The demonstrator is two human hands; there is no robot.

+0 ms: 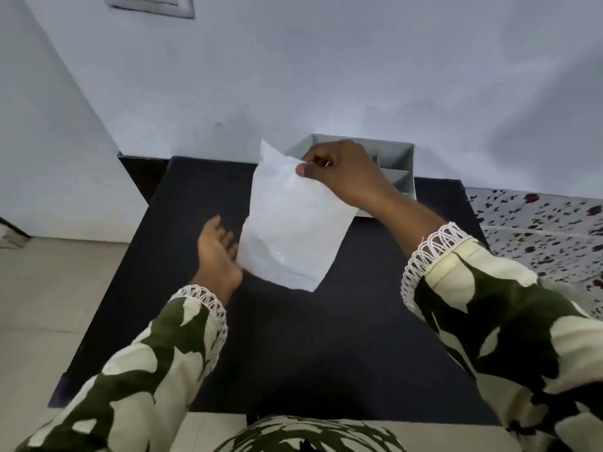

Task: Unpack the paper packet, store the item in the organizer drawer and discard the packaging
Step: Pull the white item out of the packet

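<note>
**Packet held by its top corner, free hand waits at its lower edge**

A white, crinkled paper packet (290, 223) hangs above the black worktop (293, 347), pinched at its upper right corner by the right hand (342, 174), whose thumb and forefinger are closed on the paper's top edge. A thin pale sliver shows at that pinch; what it is cannot be told. The packet's long axis runs from about 12 o'clock, at the pinched top, down to about 6 o'clock, leaning slightly toward 5; its bottom corner hangs nearest the wearer. The left hand (217, 252) lies open, palm up and fingers loosely spread, at the packet's 8 o'clock and just beside its lower left edge; whether it touches the paper cannot be told. Of the two, it looks the better placed to steady the bottom while the top is opened. The grey, divided organizer drawer (396, 158) sits at the worktop's far edge, at 1 o'clock from the packet and partly hidden behind the right hand. The packet's contents cannot be seen.
</note>
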